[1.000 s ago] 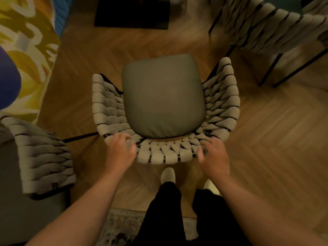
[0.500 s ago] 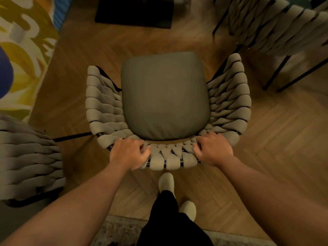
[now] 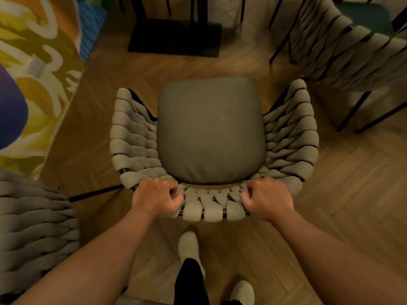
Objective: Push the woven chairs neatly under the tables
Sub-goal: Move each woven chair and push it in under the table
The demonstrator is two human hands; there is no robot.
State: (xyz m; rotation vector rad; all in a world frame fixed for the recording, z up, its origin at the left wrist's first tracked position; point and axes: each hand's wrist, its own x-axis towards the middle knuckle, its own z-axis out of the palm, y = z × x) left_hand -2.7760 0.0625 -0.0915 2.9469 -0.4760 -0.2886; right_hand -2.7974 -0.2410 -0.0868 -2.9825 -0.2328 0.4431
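Beige woven straps wrap the back and arms of the chair (image 3: 214, 146) in front of you, around a grey-green seat cushion (image 3: 210, 130). It stands on the herringbone wood floor (image 3: 352, 183), short of the black table base (image 3: 175, 37). Your left hand (image 3: 157, 198) and right hand (image 3: 267, 198) both grip its back rail.

The scene is dim and warm-toned, with soft, faint shadows on the wooden floor (image 3: 352, 194). Wide-angle distortion bends the edges. Detail is soft overall: the woven chair (image 3: 213, 210) at centre is clearest, while the upper right corner smears into blur.
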